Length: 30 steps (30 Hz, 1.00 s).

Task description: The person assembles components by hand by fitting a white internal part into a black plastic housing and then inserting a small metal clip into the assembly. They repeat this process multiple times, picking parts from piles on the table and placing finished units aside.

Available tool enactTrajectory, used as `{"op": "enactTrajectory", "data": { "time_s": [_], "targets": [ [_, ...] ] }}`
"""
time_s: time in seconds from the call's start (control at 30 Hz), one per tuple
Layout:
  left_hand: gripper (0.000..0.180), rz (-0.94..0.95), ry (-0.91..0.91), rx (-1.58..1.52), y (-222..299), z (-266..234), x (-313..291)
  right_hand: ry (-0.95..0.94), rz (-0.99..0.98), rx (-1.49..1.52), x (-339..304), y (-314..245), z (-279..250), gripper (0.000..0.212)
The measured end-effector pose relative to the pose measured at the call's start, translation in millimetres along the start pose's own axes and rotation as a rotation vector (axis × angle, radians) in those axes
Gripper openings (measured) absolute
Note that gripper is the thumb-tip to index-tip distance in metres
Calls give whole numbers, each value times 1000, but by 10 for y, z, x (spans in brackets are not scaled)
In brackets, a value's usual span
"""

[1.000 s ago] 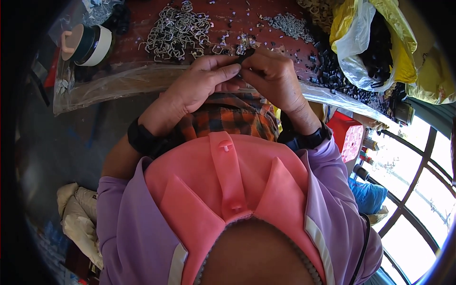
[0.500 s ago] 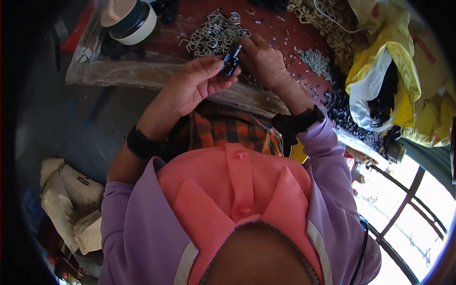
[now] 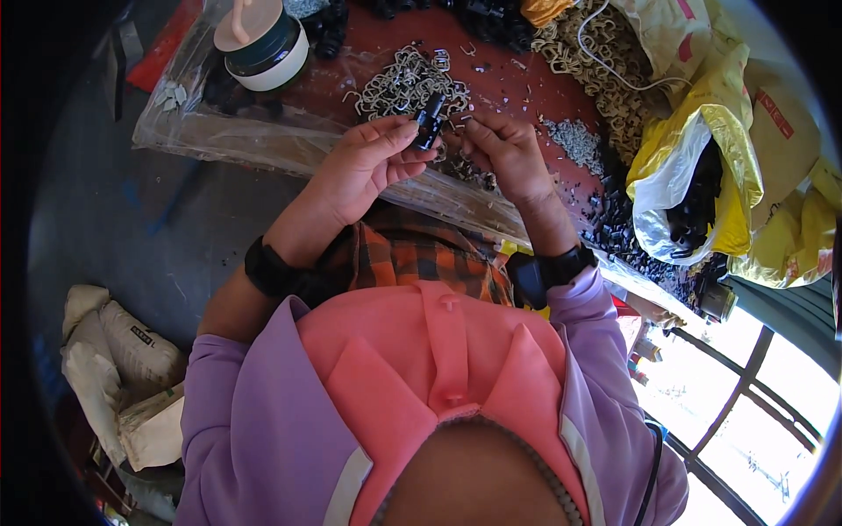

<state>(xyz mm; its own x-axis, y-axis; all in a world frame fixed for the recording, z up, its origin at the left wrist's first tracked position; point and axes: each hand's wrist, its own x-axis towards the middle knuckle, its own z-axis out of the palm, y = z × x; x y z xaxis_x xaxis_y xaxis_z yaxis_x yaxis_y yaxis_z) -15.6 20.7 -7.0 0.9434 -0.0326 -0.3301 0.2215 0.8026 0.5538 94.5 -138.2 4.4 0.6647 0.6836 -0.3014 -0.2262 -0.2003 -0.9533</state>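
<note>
My left hand [image 3: 364,162] holds a small black plastic part [image 3: 428,124] upright between thumb and fingers, over the near edge of the red table [image 3: 373,31]. To its right, a little apart from the part, my right hand [image 3: 516,158] has thumb and forefinger pinched together. A small piece shows at those fingertips, too tiny to name. Just beyond both hands lies a heap of bent silver metal clips [image 3: 408,83], with a few more of them under the fingers.
Right of my hands are small silver pieces [image 3: 574,145], tan clips [image 3: 605,92] and scattered black parts [image 3: 614,223]. A yellow-and-white bag [image 3: 653,210] holds more black parts. A lidded container [image 3: 272,74] stands far left. Clear plastic sheeting [image 3: 237,158] hangs along the table edge.
My right hand has drawn back from the black part, toward me and right, and its pinched fingertips now show. The left hand still holds the part. The whole view has shifted slightly.
</note>
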Motion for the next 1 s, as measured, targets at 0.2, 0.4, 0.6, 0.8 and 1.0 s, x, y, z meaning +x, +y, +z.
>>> {"op": "enactTrajectory", "data": {
  "time_s": [0.2,0.4,0.6,0.8,1.0],
  "targets": [
    [19,48,26,25,-107,179,51,54,-9,128,-233,20,59,15],
    [21,-63,-221,42,-112,169,79,-146,227,529,-359,-9,-52,14],
    [22,-211,-385,65,-94,147,91,-371,350,570,-429,-4,-148,14],
    [23,-230,-340,13,-148,71,151,-222,301,564,-446,40,-76,13],
    [22,-211,-242,-59,-153,137,144,82,-189,37,-486,173,-35,14]
  ]
}}
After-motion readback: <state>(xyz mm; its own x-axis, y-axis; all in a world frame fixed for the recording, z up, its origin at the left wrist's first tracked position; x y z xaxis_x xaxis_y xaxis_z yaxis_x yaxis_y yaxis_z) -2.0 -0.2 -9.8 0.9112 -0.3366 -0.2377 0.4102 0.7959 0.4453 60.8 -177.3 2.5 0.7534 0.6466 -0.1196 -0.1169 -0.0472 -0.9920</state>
